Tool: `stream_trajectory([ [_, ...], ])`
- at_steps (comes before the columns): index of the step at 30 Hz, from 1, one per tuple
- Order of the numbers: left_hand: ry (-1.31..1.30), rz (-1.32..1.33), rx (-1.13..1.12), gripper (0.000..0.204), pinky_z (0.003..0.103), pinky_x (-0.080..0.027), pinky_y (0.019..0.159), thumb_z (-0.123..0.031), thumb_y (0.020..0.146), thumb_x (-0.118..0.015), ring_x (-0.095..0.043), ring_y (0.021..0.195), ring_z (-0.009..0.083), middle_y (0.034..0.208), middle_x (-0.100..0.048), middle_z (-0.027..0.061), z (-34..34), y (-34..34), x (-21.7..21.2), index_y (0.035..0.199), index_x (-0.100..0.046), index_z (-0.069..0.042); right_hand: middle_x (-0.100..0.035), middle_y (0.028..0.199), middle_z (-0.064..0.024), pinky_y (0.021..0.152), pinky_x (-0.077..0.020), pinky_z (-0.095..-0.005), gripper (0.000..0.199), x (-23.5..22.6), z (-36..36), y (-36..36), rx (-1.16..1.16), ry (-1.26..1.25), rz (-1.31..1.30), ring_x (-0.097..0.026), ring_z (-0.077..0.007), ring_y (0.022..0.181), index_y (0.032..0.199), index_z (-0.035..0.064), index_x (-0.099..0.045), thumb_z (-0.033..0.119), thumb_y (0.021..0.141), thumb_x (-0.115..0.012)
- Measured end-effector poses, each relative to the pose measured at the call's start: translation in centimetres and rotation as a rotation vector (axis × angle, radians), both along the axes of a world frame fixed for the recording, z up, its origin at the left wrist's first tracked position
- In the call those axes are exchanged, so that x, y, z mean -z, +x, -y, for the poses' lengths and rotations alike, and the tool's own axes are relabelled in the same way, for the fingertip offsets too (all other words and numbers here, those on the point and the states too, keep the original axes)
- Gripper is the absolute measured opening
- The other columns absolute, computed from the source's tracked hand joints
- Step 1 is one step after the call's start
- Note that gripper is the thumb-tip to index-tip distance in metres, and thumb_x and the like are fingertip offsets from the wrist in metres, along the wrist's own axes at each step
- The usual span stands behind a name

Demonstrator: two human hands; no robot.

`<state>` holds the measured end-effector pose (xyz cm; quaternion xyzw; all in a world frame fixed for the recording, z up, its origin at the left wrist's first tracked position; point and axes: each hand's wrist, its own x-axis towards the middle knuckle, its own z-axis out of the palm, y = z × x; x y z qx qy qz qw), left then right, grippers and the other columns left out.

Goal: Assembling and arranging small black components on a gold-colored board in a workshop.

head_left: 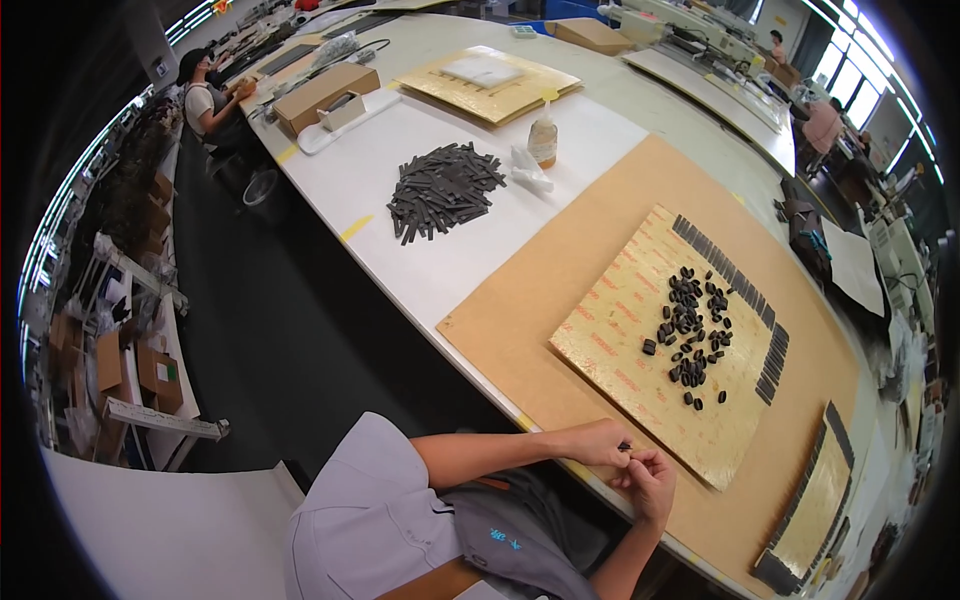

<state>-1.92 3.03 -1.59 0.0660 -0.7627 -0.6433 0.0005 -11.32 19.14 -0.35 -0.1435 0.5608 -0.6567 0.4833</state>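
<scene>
Beyond the grip and spreading far away from it, a long white table (420, 190), and on it, reaching right up to the pinch, a big brown board (560, 260). Just past the fingertips, a smaller yellowish sheet (625, 345) carrying a scatter of small black loops (692, 335), with flat dark strips lined up along its far and right-hand edges (735, 275). Much farther out from the hands, a heap of dark strips (443, 190), and behind that a small amber bottle (543, 140) beside crumpled clear plastic (528, 172). Off to the far left of the grip, another person seated at the same table (205, 100). At the near edge of the board, left hand (598, 443) and right hand (648, 480) drawn together, fingertips meeting around a tiny black piece (625, 446); both closed on it in a pinch, though too small to tell which fingers bear the load. Judging by its size and by the bent loops nearby: very light, thin, pliable rather than stiff, not fragile, easy to drop or flick away. Best held at its two ends between thumb and forefinger pads, lightly, with the middle left free to flex. Possibly tacky on one face; cannot tell from here.
</scene>
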Motion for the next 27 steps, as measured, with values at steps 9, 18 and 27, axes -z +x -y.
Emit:
stream_trajectory([
  [9, 0.011, -0.017, 0.014, 0.026, 0.033, -0.041, 0.055, -0.022, 0.075, -0.059, -0.049, 0.057, 0.0155, 0.060, -0.054, 0.0149, 0.0, -0.3, 0.5, 0.072, -0.055, 0.004, -0.059, 0.067, -0.0074, 0.056, -0.0566, -0.0300, 0.005, 0.0, 0.0, 0.1, 0.028, 0.014, -0.044, -0.057, -0.0111, 0.053, 0.088, -0.0020, -0.053, -0.003, 0.085, -0.056],
  [18, 0.087, -0.030, 0.075, 0.019, 0.030, -0.044, 0.062, -0.017, 0.077, -0.060, -0.053, 0.065, 0.0145, 0.068, -0.060, 0.0101, 0.2, 0.0, 0.5, 0.078, -0.059, 0.002, -0.058, 0.067, -0.0077, 0.056, -0.0555, -0.0289, 0.005, 0.3, -0.2, 0.2, 0.011, -0.030, -0.036, -0.055, -0.0109, 0.053, 0.087, -0.0021, -0.053, -0.002, 0.084, -0.057],
  [27, 0.081, -0.007, 0.086, 0.020, 0.031, -0.044, 0.063, -0.017, 0.077, -0.060, -0.054, 0.066, 0.0152, 0.069, -0.060, 0.0109, 0.4, -0.1, 0.5, 0.080, -0.059, 0.003, -0.058, 0.067, -0.0077, 0.056, -0.0555, -0.0295, 0.006, 0.3, -0.1, -0.1, -0.003, -0.039, -0.015, -0.055, -0.0112, 0.053, 0.087, -0.0027, -0.053, -0.002, 0.084, -0.058],
])
